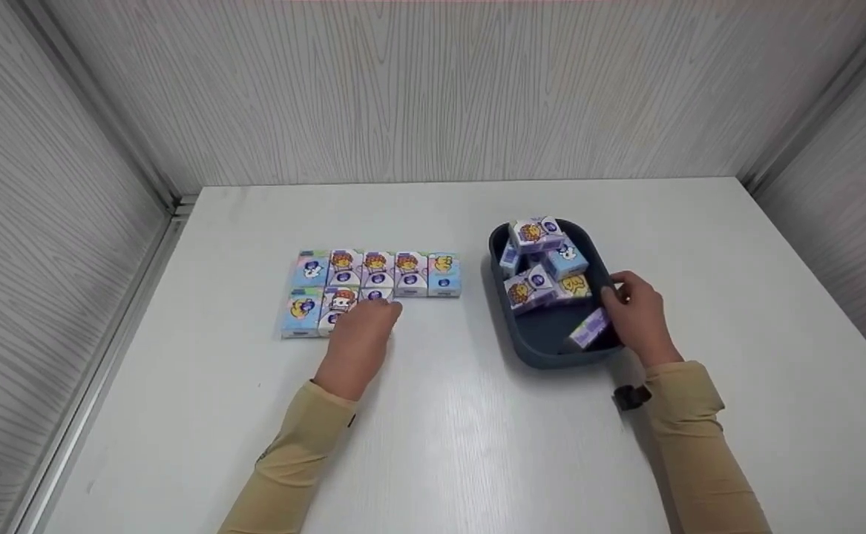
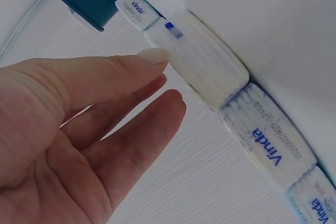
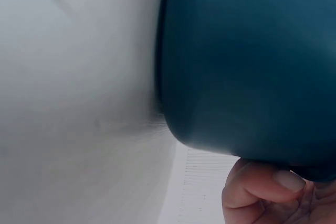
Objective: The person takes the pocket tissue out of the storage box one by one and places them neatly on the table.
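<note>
Your left hand [image 1: 360, 337] is over the right end of the nearer row of packets [image 1: 301, 311], left of the middle of the tabletop [image 1: 433, 460]. In the left wrist view its thumb stands apart from the fingers [image 2: 142, 145], a gap showing between them, so you are pinching nothing. The thumb tip overlaps the edge of the end packet [image 2: 202, 61]; whether it touches, I cannot tell.

The packets lie flat, picture sides up, five in the row nearer the far edge and three in the nearer one. They stand side by side, probably so that each squares up its neighbour.

Your right hand [image 1: 637, 319] grips the right wall of the tub [image 1: 555, 361], which sits toward the tabletop's far right corner. The thumb is at the rim and the fingers look curled against the outside, likely to steady it. More packets sit loosely inside, heaped at the end nearer the far edge, while a tilted packet [image 1: 588, 329] leans by your thumb. That jumble suggests they are simply being contained, not arranged.
</note>
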`<move>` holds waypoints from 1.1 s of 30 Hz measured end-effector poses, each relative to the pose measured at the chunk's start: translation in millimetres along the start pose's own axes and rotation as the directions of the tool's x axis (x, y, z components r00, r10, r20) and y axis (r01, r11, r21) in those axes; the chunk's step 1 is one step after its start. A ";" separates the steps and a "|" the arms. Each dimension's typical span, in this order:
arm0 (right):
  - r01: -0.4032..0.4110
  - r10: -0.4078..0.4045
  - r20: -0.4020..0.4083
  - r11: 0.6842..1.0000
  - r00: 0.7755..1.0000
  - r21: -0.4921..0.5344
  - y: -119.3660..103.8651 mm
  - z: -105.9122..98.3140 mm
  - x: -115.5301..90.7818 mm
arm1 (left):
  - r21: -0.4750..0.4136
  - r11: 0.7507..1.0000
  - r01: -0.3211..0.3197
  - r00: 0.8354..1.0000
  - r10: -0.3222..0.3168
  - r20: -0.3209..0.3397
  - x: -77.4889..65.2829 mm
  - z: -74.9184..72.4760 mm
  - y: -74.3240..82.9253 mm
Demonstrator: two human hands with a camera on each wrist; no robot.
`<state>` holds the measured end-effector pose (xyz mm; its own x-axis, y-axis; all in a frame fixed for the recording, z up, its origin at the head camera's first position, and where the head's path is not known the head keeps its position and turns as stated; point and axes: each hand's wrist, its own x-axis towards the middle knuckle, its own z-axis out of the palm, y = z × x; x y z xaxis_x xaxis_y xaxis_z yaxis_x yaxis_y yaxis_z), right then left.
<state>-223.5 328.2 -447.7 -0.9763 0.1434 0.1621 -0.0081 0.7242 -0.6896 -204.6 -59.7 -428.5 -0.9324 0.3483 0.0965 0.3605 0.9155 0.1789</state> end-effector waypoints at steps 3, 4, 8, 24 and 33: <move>0.002 -0.001 -0.004 1.000 1.000 0.003 0.4 0.6 -0.7 | 0.003 0.999 -0.033 0.999 0.033 0.012 -0.3 -1.0 11.9; 0.001 -0.001 -0.004 1.000 1.000 0.004 0.1 0.6 -0.7 | 0.005 0.999 -0.050 0.999 0.050 0.014 -0.6 -0.9 16.6; -0.022 0.022 0.009 1.000 1.000 0.005 -0.5 0.8 -0.2 | 0.011 0.992 -0.125 0.992 0.125 0.013 -0.7 -0.4 35.6; -0.004 0.004 0.002 1.000 1.000 0.013 -1.1 -0.5 -1.2 | 0.082 0.924 -0.374 0.903 0.382 -0.196 15.0 9.6 99.3; -0.002 0.002 -0.006 1.000 1.000 -0.005 -0.4 -0.4 0.5 | 0.050 0.892 -0.448 0.870 0.449 -0.202 29.6 19.4 140.4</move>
<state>-224.0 328.2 -447.1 -0.9750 0.1493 0.1648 -0.0048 0.7269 -0.6868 -182.1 83.0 -419.5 -0.6445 0.6732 0.3625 0.7385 0.6708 0.0672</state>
